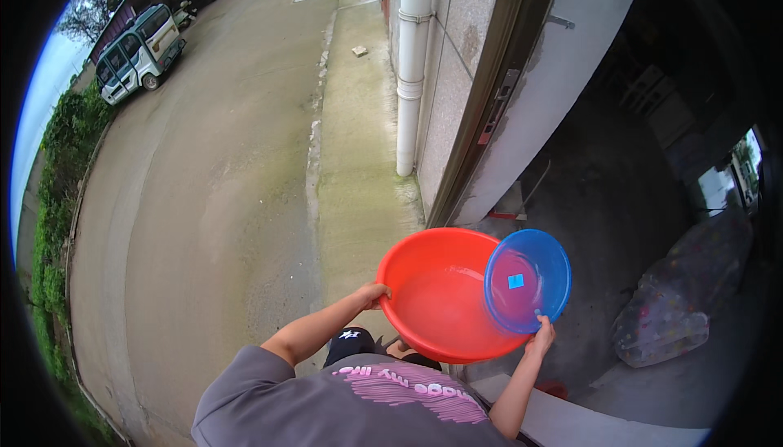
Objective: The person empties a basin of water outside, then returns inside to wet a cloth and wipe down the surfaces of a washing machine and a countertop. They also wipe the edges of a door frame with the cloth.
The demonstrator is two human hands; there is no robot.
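A large red plastic basin (428, 300) is held out in front of my body, at the edge of a doorway. My left hand (374, 296) grips its left rim, with the fingers over the edge. A smaller blue plastic basin (555, 269), see-through in its lower part and with a light blue square on it, overlaps the red basin's right side. My right hand (541, 335) is closed on the blue basin's lower rim, close beside the red basin's right rim. Whether it also grips the red rim, I cannot tell.
A metal door frame (489, 98) and a white drainpipe (408, 80) stand ahead. Inside the dark doorway, a clear patterned plastic bag (664, 318) lies on the right. A small stone (359, 51) rests on the concrete strip. Farther off on the left is a parked van (139, 49) beside a hedge (61, 172).
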